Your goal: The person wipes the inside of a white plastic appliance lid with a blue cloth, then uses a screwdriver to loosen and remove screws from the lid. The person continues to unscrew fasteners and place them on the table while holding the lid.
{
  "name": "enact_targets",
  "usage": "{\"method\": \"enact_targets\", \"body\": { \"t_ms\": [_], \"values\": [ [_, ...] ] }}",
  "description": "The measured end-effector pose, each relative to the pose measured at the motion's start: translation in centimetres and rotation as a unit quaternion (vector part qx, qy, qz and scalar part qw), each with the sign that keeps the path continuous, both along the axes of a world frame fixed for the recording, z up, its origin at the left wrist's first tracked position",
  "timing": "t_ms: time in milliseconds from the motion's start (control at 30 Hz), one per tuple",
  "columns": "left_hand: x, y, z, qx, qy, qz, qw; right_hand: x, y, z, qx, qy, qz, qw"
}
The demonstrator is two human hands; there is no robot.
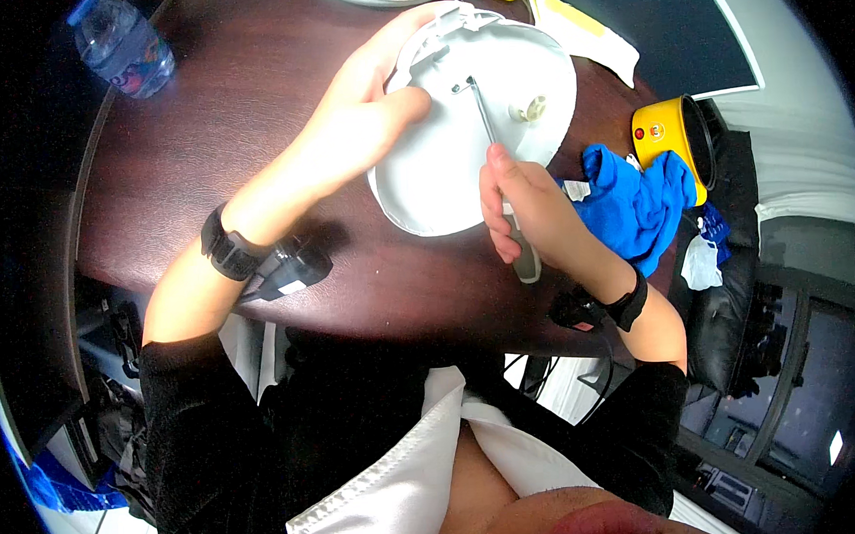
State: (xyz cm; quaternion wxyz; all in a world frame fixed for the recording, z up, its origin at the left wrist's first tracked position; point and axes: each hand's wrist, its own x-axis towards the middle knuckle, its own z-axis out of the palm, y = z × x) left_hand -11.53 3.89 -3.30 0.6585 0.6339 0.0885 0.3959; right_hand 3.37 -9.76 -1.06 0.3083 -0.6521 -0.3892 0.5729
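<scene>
the dark brown bench point(220, 95) carries everything in reach, its near edge close to the person's body, which keeps the work under both arms. the white plastic shell point(433, 167) sits over the bench in front of the person, hollow side facing up, so its inner fittings lie open to view; whether it rests flat or is partly lifted, i cannot tell. the crumpled blue cloth point(625, 211) lies right of the shell, beside the yellow pot point(658, 128), both off to the side of the tool's line. the clear water bottle point(127, 51) is well apart at the left edge, away from both hands. the left hand point(373, 107) holds the shell's left rim, thumb over the inner face and the other fingers mostly hidden, probably to steady it against the tool's push. the right hand point(530, 200) is wrapped around the grey handle of the screwdriver point(485, 121), thumb laid toward the shaft, a grip that seems to suit turning and aiming together. its tip meets one of two small dark spots point(463, 86) inside the shell, perhaps screw seats. the pale round fitting point(534, 109) sits untouched right of the shaft.
</scene>
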Motion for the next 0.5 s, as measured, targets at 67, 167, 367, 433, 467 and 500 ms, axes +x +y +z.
{"method": "enact_targets", "body": {
  "t_ms": [67,167,367,433,467,500],
  "values": [
    [-0.2,-0.3,0.2,0.036,-0.006,0.010,0.999,-0.3,-0.3,-0.3,0.009,0.002,-0.012,1.000],
    [-0.4,-0.5,0.6,0.069,-0.024,0.005,0.997,-0.3,-0.6,-0.6,0.025,-0.001,-0.022,0.999],
    [-1.1,-1.1,1.2,0.080,-0.043,-0.015,0.996,0.8,-0.8,0.3,0.050,-0.121,0.014,0.991],
    [-1.1,-1.1,1.3,0.085,-0.046,-0.014,0.995,1.6,-0.7,0.0,0.091,-0.192,0.032,0.977],
    [-1.1,-1.1,1.3,0.089,-0.048,-0.012,0.995,1.6,-0.7,0.2,0.093,-0.205,0.035,0.974],
    [-1.1,-1.1,1.2,0.093,-0.048,-0.009,0.994,1.6,-0.7,0.5,0.096,-0.217,0.038,0.971]
  ]
}}
